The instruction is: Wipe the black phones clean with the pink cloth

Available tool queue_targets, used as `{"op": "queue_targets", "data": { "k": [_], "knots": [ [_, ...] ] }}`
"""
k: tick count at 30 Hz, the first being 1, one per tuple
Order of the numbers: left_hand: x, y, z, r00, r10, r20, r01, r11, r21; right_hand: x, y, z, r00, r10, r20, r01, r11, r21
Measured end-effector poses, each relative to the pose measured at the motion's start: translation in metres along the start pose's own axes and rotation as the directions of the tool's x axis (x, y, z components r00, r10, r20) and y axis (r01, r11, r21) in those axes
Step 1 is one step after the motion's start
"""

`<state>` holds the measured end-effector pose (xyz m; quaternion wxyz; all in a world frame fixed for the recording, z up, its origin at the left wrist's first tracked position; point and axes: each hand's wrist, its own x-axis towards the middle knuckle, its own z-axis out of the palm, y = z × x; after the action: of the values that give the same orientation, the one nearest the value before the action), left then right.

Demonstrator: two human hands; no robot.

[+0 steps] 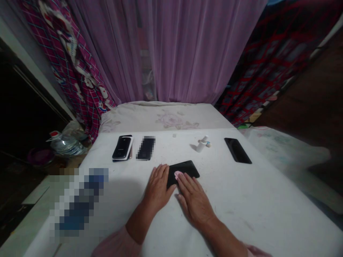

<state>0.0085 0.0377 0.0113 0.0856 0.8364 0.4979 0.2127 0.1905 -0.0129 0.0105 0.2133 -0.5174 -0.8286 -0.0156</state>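
Note:
A dark smartphone (189, 169) lies crosswise on the white-covered table in front of me. My left hand (157, 188) grips its left end, with fingers over the far edge and the thumb at the near edge. Under the fingertips of my right hand (197, 202) is a small pink piece, cloth or pad (177, 175), pressed onto the phone's dark face. Most of that pink piece is hidden by the fingers. Beyond the phone, to the right, stands a small white spray bottle (201, 144) with a little round item (208, 144) beside it.
Several phones lie around: a stack (122, 148) at back left, a pixelated dark one (146, 148) beside it, another (238, 150) at right. A blurred-out blue item (81, 203) lies near left. Purple curtains (187, 53) hang behind the table; a water bottle (66, 144) stands beyond its left edge.

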Motion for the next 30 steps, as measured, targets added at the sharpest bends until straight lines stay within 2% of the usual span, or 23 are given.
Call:
{"op": "queue_targets", "data": {
  "k": [3, 6, 9, 12, 16, 18, 20, 25, 30],
  "knots": [
    [0.000, -0.001, 0.001, 1.000, 0.002, -0.016, -0.002, 1.000, -0.001, -0.002, 0.005, -0.005, 0.997, 0.070, 0.021, -0.069, 0.996, -0.050],
    [-0.001, -0.002, 0.003, 0.999, 0.014, -0.038, -0.014, 1.000, 0.003, -0.007, 0.019, -0.007, 0.978, 0.205, -0.029, -0.207, 0.975, -0.087],
    [-0.001, -0.003, 0.005, 0.998, 0.025, -0.049, -0.024, 1.000, 0.016, -0.011, 0.024, -0.004, 0.959, 0.271, -0.081, -0.279, 0.954, -0.108],
    [-0.001, -0.004, 0.006, 0.998, 0.028, -0.061, -0.026, 0.999, 0.029, -0.009, 0.014, -0.001, 0.966, 0.244, -0.089, -0.253, 0.961, -0.108],
    [-0.001, -0.007, 0.008, 0.997, 0.046, -0.068, -0.044, 0.998, 0.036, -0.001, -0.007, -0.004, 0.997, 0.078, 0.003, -0.077, 0.995, -0.058],
    [-0.002, -0.008, 0.009, 0.995, 0.059, -0.081, -0.056, 0.998, 0.038, 0.000, -0.011, -0.007, 0.998, 0.041, 0.039, -0.040, 0.998, -0.043],
    [-0.002, -0.009, 0.009, 0.993, 0.070, -0.100, -0.066, 0.997, 0.037, -0.002, -0.009, -0.010, 0.997, 0.074, 0.037, -0.072, 0.996, -0.054],
    [-0.003, -0.010, 0.009, 0.990, 0.084, -0.109, -0.081, 0.996, 0.033, -0.012, 0.007, -0.013, 0.968, 0.247, -0.052, -0.251, 0.962, -0.104],
    [-0.001, -0.009, 0.010, 0.991, 0.076, -0.113, -0.075, 0.997, 0.013, -0.002, 0.016, -0.010, 0.955, 0.295, -0.040, -0.297, 0.949, -0.104]
  ]
}}
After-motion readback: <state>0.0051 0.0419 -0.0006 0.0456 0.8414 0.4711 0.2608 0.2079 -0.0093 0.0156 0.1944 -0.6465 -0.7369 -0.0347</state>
